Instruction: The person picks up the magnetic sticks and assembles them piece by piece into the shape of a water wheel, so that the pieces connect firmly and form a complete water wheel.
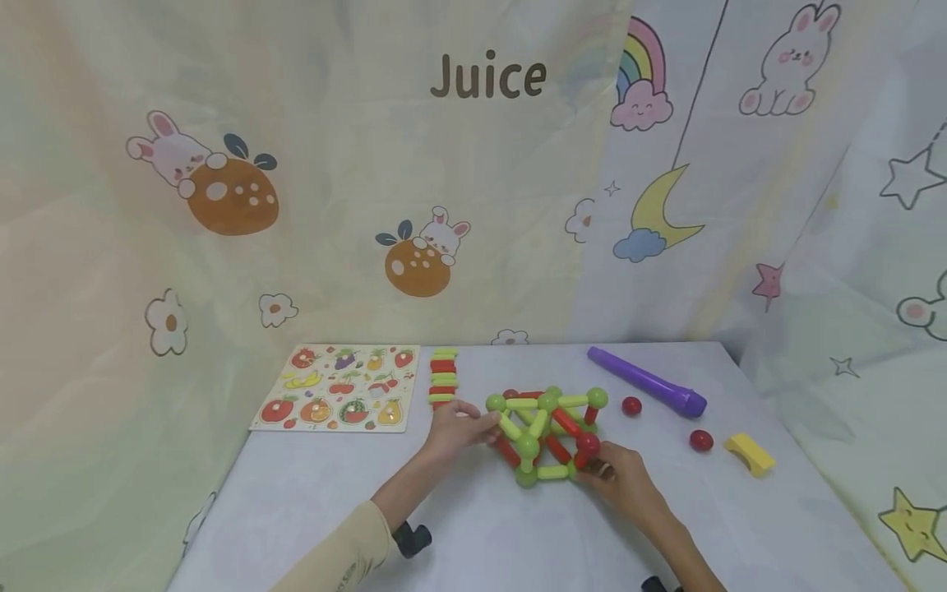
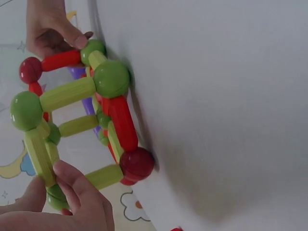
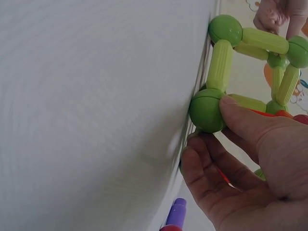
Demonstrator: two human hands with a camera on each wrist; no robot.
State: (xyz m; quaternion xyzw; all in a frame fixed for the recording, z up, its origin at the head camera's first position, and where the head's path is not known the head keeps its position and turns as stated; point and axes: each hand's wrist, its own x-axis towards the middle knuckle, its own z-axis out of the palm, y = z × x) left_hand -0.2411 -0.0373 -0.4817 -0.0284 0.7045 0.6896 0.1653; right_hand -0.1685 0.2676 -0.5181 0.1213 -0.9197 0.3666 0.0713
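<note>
A frame of red and yellow-green rods joined by balls, a magnetic stick-and-ball structure [image 1: 547, 402], stands on the white table between both hands. At its upper left, my left hand [image 1: 453, 432] pinches a yellow-green rod [image 2: 40, 156] beside a green ball, thumb on one side and fingers on the other. My right hand [image 1: 625, 485] grips the lower near-right corner, its thumb on a green ball [image 3: 208, 110] and its other fingers curled beneath. Just above that hand sits a red ball [image 1: 588, 445] of the structure. The structure's far side is partly hidden by its near rods.
A fruit puzzle board [image 1: 414, 353] lies at the back left, beside a row of loose red and yellow-green rods [image 1: 444, 367]. To the right are a purple toy microphone [image 1: 644, 380], a loose red ball [image 1: 632, 406], another red ball [image 1: 701, 441] and a yellow arch block [image 1: 750, 455].
</note>
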